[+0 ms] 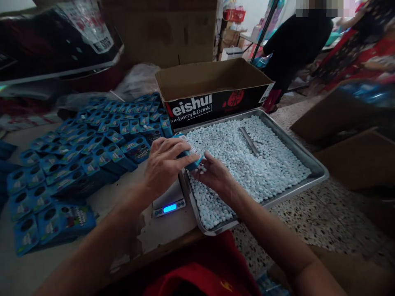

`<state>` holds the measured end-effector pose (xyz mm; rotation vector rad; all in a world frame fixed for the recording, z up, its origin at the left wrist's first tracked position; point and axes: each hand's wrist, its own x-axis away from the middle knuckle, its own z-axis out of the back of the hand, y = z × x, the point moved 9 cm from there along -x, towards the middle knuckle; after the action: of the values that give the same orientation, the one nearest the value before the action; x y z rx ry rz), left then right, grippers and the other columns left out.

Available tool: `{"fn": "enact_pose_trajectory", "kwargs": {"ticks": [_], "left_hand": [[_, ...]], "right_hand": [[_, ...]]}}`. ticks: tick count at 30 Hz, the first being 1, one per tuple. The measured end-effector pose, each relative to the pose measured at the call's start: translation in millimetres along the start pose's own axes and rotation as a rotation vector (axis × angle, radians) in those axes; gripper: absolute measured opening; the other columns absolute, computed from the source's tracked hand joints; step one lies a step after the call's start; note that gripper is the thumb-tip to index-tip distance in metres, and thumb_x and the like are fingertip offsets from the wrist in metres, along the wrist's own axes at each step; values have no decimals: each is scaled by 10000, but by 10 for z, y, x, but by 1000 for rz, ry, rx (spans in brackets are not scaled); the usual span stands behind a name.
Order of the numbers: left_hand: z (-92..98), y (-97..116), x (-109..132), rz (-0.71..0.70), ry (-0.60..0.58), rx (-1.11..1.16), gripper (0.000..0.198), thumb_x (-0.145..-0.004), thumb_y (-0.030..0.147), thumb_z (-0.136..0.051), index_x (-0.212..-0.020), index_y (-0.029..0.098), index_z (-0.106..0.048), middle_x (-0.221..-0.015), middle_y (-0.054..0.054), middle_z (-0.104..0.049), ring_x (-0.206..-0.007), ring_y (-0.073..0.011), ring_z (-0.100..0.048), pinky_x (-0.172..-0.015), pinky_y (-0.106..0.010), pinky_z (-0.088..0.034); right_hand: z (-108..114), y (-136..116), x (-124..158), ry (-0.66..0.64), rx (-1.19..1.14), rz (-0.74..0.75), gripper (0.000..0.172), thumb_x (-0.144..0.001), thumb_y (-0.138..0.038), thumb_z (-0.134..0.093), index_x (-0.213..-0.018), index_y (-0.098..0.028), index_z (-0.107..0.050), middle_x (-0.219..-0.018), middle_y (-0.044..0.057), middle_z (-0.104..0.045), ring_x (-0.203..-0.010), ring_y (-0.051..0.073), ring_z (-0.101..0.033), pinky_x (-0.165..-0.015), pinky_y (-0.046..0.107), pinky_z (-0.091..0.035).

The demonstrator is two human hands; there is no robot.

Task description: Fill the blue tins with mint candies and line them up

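My left hand [165, 162] is wrapped over a small blue candy box [195, 162], which is tilted with its lower end toward my other hand. Just below that end, my right hand [216, 172] is cupped palm up and holds a few small white candies [203, 169]. Both hands are above the near left edge of a metal tray [319, 172] filled with white and pale blue candies [234, 152]. A digital scale [168, 205] with a lit blue display sits under my left wrist, partly hidden by it.
Rows of blue candy boxes [92, 154] cover the left of the table. A metal strip [248, 140] lies on the candies. Behind the tray stands an open carton [216, 96]. Open cardboard boxes [354, 152] are on the right, and a person in black [296, 45] is beyond.
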<state>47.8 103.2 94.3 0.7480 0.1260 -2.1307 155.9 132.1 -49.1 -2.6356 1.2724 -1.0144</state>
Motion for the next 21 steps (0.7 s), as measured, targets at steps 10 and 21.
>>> {"fn": "enact_pose_trajectory", "kwargs": {"ticks": [10,21], "left_hand": [[77,-654,1028,902,299,614,490,-858,388,-824,-1305,269,-664,-1280,-50,-746,-1200,-259,-710,-1138,-466,-544],[-2,-497,1826,1101,247,779,670,-753,434,-897,-1338,273,-614,-1345,-78,-729,-1271,-274,-701,-1192,-501,-507]], "right_hand": [[53,-11,17,-40,120,-33,269,-880,12,-642,-1091,-152,-614,-921,89,-705,-672,101,-641,-535,136,-561],[-80,-99,118,-73,521,113,216,-836,-218,-834,-969,-158,-674,-655,-39,-644,-395,10,-330,-331,102,-260]]}}
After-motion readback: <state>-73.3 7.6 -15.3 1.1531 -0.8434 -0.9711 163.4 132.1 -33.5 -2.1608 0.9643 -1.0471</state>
